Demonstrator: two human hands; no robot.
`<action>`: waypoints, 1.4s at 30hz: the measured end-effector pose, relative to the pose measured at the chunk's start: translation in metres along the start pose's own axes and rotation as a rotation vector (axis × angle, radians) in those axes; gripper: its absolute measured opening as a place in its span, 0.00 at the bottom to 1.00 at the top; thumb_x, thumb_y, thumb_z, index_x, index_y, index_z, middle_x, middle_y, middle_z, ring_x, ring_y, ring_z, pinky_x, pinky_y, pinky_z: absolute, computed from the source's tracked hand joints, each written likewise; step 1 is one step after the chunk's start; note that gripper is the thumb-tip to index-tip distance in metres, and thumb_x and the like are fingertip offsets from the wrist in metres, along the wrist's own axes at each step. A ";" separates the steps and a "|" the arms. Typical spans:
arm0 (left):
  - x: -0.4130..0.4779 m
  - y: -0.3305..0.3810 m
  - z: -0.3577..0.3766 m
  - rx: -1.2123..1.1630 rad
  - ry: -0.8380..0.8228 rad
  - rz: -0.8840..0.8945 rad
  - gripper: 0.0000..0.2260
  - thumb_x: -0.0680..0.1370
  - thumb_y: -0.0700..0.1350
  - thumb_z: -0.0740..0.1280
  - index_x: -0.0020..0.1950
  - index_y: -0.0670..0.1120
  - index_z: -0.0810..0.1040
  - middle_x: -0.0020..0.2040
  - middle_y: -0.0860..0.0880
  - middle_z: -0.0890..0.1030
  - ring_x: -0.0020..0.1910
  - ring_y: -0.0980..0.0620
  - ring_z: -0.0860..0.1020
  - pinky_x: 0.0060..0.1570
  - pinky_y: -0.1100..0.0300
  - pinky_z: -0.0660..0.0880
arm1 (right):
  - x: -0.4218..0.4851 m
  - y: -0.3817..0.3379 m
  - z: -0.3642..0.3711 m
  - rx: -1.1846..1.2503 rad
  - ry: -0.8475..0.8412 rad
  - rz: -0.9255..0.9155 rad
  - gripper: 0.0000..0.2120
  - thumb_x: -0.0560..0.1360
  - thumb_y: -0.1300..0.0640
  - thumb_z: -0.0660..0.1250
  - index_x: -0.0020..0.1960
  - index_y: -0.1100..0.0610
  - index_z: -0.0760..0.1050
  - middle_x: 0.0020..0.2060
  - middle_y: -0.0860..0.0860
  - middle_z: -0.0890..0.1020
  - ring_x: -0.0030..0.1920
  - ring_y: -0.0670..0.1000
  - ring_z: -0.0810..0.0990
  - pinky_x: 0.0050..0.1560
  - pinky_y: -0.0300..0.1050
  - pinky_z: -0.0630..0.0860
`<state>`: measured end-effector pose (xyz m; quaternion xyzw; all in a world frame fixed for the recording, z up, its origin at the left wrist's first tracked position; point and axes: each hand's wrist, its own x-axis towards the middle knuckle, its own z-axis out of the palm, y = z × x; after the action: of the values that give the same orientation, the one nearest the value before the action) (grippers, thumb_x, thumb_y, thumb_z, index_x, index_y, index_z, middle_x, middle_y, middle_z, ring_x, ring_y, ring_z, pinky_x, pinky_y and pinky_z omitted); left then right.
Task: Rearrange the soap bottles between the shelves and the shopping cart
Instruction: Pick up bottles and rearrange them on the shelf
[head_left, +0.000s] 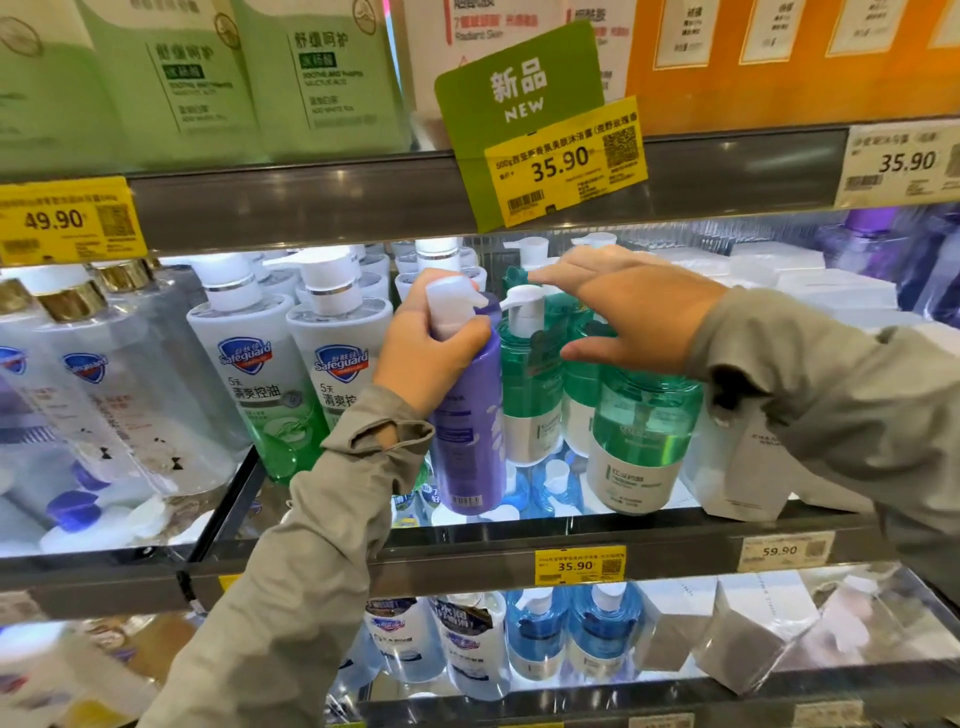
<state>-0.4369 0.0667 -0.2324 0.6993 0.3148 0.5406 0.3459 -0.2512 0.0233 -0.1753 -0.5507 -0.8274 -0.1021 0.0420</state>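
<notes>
On a lit supermarket shelf, the left hand grips the purple pump bottle by its neck, beside green pump bottles. The right hand hovers open over them. Keep the purple bottle upright and steady its neighbours.

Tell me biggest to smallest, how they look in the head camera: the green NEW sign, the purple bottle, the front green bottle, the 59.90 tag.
1. green NEW sign
2. purple bottle and front green bottle: they look about the same, so tied
3. 59.90 tag
</notes>
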 end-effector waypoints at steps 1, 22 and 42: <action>-0.001 0.000 0.000 0.001 0.003 0.004 0.14 0.67 0.40 0.64 0.52 0.41 0.71 0.41 0.56 0.74 0.34 0.69 0.74 0.37 0.75 0.69 | 0.009 0.001 0.000 0.011 -0.015 -0.024 0.39 0.72 0.44 0.70 0.76 0.50 0.54 0.68 0.51 0.66 0.68 0.54 0.65 0.68 0.51 0.63; 0.002 -0.005 -0.001 -0.010 0.000 -0.007 0.11 0.68 0.40 0.65 0.49 0.45 0.72 0.40 0.53 0.74 0.34 0.66 0.74 0.37 0.74 0.69 | 0.067 -0.022 0.011 -0.098 -0.286 0.121 0.29 0.67 0.41 0.74 0.58 0.58 0.71 0.44 0.53 0.71 0.51 0.59 0.77 0.53 0.51 0.77; 0.002 -0.014 -0.004 0.041 0.009 -0.072 0.13 0.68 0.47 0.67 0.51 0.50 0.72 0.42 0.53 0.76 0.38 0.60 0.75 0.42 0.65 0.74 | -0.012 0.017 -0.011 0.158 -0.092 0.114 0.36 0.66 0.36 0.68 0.69 0.50 0.66 0.66 0.51 0.68 0.69 0.52 0.63 0.68 0.48 0.62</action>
<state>-0.4409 0.0769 -0.2424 0.6918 0.3526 0.5244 0.3494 -0.2313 0.0169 -0.1643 -0.5959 -0.8012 -0.0084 0.0530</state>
